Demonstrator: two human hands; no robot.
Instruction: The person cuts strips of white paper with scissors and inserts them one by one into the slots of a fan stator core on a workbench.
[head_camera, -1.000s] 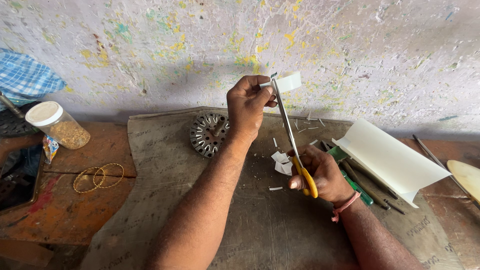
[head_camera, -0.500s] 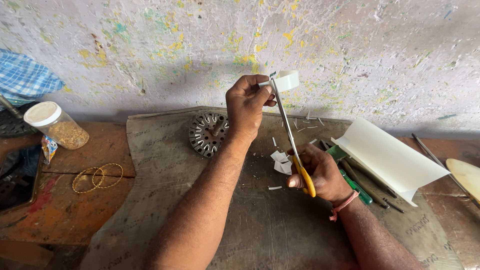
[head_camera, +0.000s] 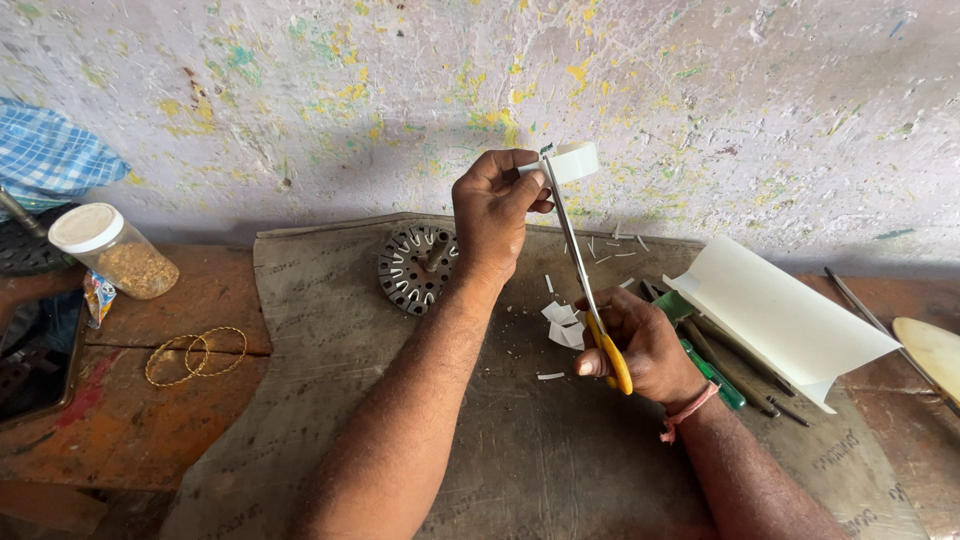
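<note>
1. Right now the right hand (head_camera: 640, 345) sits nearest, over the middle of the bench, fingers curled tight through the yellow handles of the scissors (head_camera: 585, 285); the thumb presses along the top loop.
2. Long blades run up and away from that hand, tips reaching the white paper strip (head_camera: 572, 160). Best to keep the blades square to the strip so the cut comes out straight, I'd say.
3. Under the blades, small white offcuts (head_camera: 562, 325) lie on the brown board (head_camera: 330, 330) that covers the bench.
4. Further out, the left hand (head_camera: 495, 215) is raised near the wall, thumb and fingertips pinched shut on the strip, holding it well above the board. A firm pinch close to the cut line should stop the paper folding between the blades.
5. Beyond the left wrist, a slotted metal disc (head_camera: 415, 265) rests near the board's far edge.
6. Off to the right, a curled white sheet (head_camera: 780, 320) lies across several hand tools.
</note>
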